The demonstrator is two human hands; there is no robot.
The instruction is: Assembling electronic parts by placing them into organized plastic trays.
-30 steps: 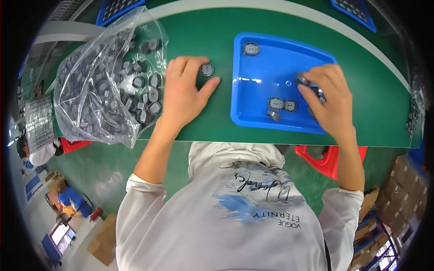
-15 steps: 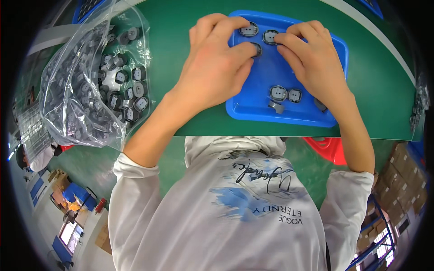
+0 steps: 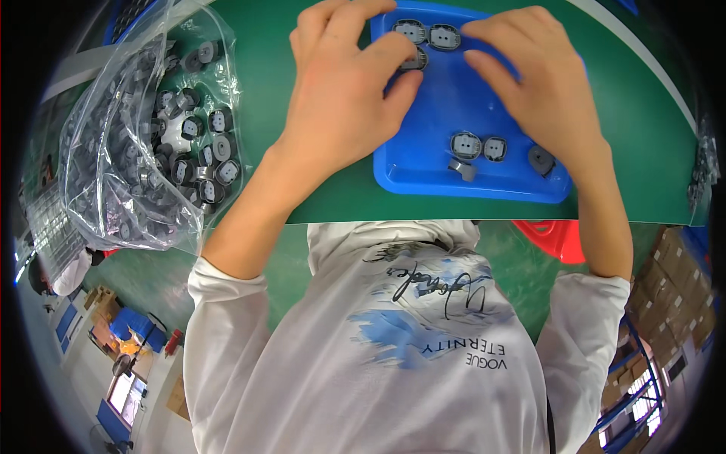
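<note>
My left hand [image 3: 344,91] reaches over the left rim of a blue tray [image 3: 469,188]. Its thumb and index finger close around a small grey round plastic part [image 3: 414,60], partly hidden by them. Just beyond lie two like parts side by side, a left one [image 3: 409,31] and a right one [image 3: 445,36], with two-holed grey faces. My right hand [image 3: 548,83] hovers over the tray's right side, fingers apart and nothing between them. Nearer me in the tray are two face-up parts [image 3: 465,145], a tipped one [image 3: 461,169] and a dark one [image 3: 541,160].
A clear plastic bag [image 3: 144,144] with many similar grey parts lies at the left of the green table [image 3: 302,203]. Another bag of parts [image 3: 703,170] sits at the far right edge. A red stool [image 3: 556,240] stands below the table's front edge.
My right hand has let go of the upper right part and drawn back to the right. That part now sits close beside its neighbour. The left hand's fingers have shifted up and left.
</note>
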